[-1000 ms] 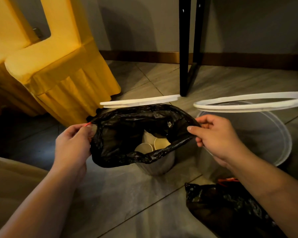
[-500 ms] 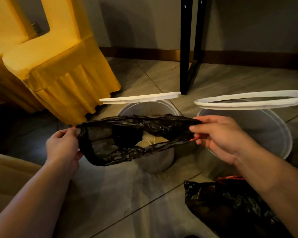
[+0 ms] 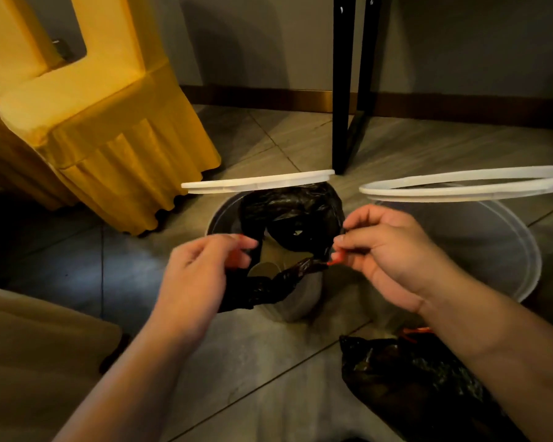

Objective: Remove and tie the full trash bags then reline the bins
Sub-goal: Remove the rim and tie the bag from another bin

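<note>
From the head view, the black trash bag (image 3: 288,218) sits in the small bin (image 3: 304,301) at the middle of the floor, its mouth lifted clear of the bin's wall and a pale cup (image 3: 264,270) showing inside. The left hand (image 3: 205,269) grips the mouth's left end with curled fingers; a bit of red shows there, but the hand is blurred, so I cannot tell whether it holds the string or only plastic. The right hand (image 3: 387,250) pinches the red drawstring (image 3: 336,258) at the mouth's right end between thumb and forefinger. The open mouth runs left to right between the two hands, with the bag's bulk hanging just beyond and below them — each hand is at its own end, neither nearer than the other. Tying probably calls for drawing the two ends together over the middle. A white ring (image 3: 259,183) hovers on the far side of the small bin; a larger clear bin (image 3: 498,250) stands to the right, unlined, and a second black bag (image 3: 422,390) lies on the near right floor.
</note>
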A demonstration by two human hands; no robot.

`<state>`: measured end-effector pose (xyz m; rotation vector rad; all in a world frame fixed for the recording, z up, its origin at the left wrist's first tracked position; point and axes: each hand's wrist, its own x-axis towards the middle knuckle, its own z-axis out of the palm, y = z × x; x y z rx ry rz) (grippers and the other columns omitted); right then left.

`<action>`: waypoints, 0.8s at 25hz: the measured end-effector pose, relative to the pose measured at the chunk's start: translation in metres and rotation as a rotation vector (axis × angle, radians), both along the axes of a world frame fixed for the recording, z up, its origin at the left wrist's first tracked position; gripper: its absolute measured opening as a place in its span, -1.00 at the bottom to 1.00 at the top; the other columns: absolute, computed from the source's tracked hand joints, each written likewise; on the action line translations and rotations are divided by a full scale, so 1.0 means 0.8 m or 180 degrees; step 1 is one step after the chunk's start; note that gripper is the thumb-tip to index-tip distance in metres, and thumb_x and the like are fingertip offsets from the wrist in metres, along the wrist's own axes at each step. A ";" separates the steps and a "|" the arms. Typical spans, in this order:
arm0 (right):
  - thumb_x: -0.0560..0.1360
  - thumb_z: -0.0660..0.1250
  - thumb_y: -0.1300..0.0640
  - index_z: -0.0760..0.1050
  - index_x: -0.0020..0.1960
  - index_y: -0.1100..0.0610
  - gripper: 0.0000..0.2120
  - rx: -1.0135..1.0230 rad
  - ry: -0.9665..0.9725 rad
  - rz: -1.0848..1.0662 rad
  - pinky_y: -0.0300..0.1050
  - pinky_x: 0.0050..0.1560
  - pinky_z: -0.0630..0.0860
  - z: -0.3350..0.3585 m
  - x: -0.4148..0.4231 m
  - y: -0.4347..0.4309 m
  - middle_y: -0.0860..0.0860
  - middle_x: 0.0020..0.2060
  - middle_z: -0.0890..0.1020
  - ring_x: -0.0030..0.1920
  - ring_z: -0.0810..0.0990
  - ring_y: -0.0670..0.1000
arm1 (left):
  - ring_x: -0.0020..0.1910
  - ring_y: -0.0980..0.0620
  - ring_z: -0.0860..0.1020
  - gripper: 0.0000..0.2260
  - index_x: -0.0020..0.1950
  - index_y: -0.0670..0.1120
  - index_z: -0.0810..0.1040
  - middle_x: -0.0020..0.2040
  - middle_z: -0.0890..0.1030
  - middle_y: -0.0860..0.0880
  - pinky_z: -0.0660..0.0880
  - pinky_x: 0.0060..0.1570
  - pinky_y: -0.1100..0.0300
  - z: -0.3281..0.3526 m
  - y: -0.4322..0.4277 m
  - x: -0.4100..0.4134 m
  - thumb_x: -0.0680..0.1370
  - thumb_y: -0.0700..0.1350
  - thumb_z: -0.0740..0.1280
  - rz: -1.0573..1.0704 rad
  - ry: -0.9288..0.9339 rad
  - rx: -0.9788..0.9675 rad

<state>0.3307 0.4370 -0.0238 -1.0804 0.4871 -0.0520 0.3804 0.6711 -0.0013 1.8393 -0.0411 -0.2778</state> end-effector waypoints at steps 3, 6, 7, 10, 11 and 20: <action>0.47 0.34 0.57 0.53 -0.24 0.20 -0.70 0.0269 -0.0131 0.0283 -0.05 -0.26 0.68 -0.005 -0.001 0.032 0.16 -0.36 0.60 -0.31 0.70 0.13 | 0.00 -0.01 0.72 -0.63 0.04 -0.01 0.77 -0.04 0.76 -0.04 0.58 0.04 -0.02 -0.009 -0.034 -0.014 0.71 0.05 0.18 -0.0455 0.0322 -0.0054; 0.41 0.42 0.38 0.62 -0.24 0.03 -0.75 -0.0521 -0.0466 0.0494 0.07 -0.01 0.71 -0.007 -0.006 0.047 0.08 -0.22 0.72 -0.05 0.77 0.15 | 0.09 0.08 0.72 -0.49 0.07 0.03 0.77 0.03 0.78 -0.02 0.51 0.18 0.05 -0.010 -0.052 -0.022 0.72 0.20 0.06 -0.0655 0.0455 -0.0183; 0.38 0.41 0.31 0.62 -0.21 -0.02 -0.78 -0.1028 -0.0573 0.0586 0.11 0.03 0.70 -0.005 -0.009 0.047 0.06 -0.17 0.73 -0.01 0.76 0.12 | 0.10 0.08 0.72 -0.48 0.06 0.07 0.78 0.03 0.77 -0.01 0.51 0.23 0.00 -0.008 -0.053 -0.023 0.71 0.24 0.05 -0.0698 0.0497 -0.0226; 0.42 0.33 0.25 0.53 -0.15 -0.13 -0.74 -0.2187 -0.0929 0.0857 -0.04 -0.09 0.67 0.006 -0.018 0.042 -0.01 -0.17 0.68 -0.13 0.71 -0.01 | 0.08 -0.04 0.71 -0.59 0.06 -0.01 0.76 0.00 0.76 -0.06 0.57 0.24 -0.13 -0.008 -0.051 -0.023 0.67 0.21 0.21 -0.0755 0.0450 -0.0107; 0.43 0.31 0.26 0.49 -0.14 -0.13 -0.73 -0.2540 -0.1065 0.0892 -0.19 -0.18 0.59 0.010 -0.022 0.043 -0.06 -0.19 0.65 -0.19 0.66 -0.07 | 0.02 -0.02 0.72 -0.66 0.03 -0.03 0.76 -0.05 0.76 -0.04 0.62 0.16 -0.06 -0.007 -0.051 -0.023 0.67 0.14 0.27 -0.0735 0.0444 -0.0074; 0.48 0.29 0.21 0.53 -0.03 0.13 -0.90 -0.5854 -0.2391 0.0798 0.11 0.03 0.54 0.020 -0.052 0.078 0.10 -0.20 0.59 -0.19 0.55 0.11 | -0.10 -0.16 0.49 -0.76 0.09 -0.13 0.68 -0.08 0.51 -0.20 0.38 -0.13 -0.05 0.016 -0.052 -0.013 0.54 0.00 0.47 -0.0809 0.1629 -0.0591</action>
